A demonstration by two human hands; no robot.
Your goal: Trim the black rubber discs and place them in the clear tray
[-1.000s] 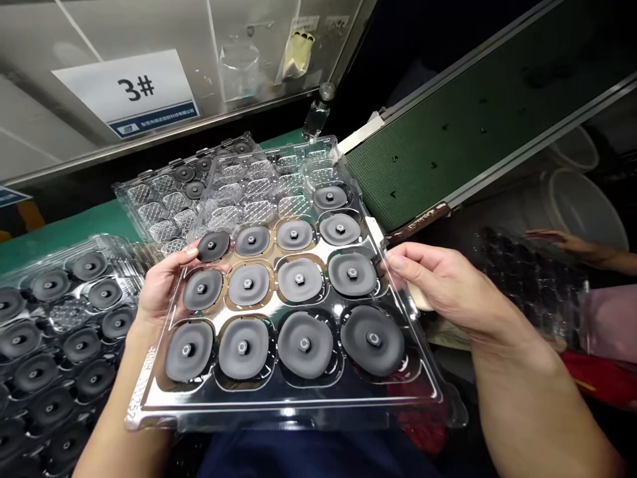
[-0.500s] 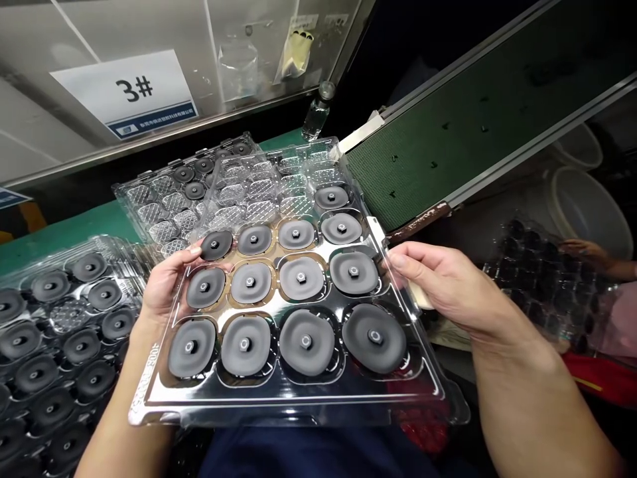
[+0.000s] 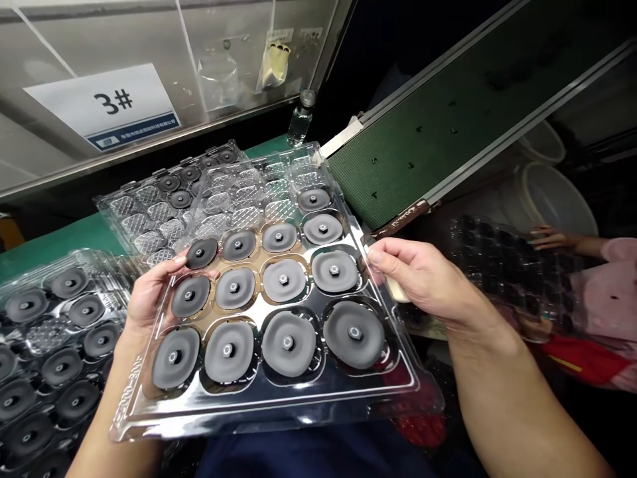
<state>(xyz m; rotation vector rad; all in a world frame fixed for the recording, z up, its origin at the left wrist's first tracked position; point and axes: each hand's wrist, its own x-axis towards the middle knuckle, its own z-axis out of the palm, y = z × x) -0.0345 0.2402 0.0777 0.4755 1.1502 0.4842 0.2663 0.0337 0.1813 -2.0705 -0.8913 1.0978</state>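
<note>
A clear plastic tray (image 3: 259, 403) is held between my hands, tilted toward me, with several black rubber discs (image 3: 283, 279) in its pockets. My left hand (image 3: 152, 289) grips the left edge, its fingers partly under the tray and its thumb beside a disc (image 3: 202, 253) near the far left corner. Thumb and fingers of my right hand (image 3: 405, 272) pinch the right edge. The pockets at the tray's far end look unfilled, except for one disc (image 3: 313, 198) at the right.
Stacked trays of discs (image 3: 70, 282) stand at the left. Another tray (image 3: 134, 229) lies on the green table (image 3: 54, 240). Behind are a glass bottle (image 3: 301, 119) and a green conveyor (image 3: 398, 162). Another person's hand (image 3: 552, 238) touches a tray at the right.
The view has shifted, so most things appear further left and slightly lower. Both my hands still hold the tray. More of the other person's hand and sleeve shows at the right.
</note>
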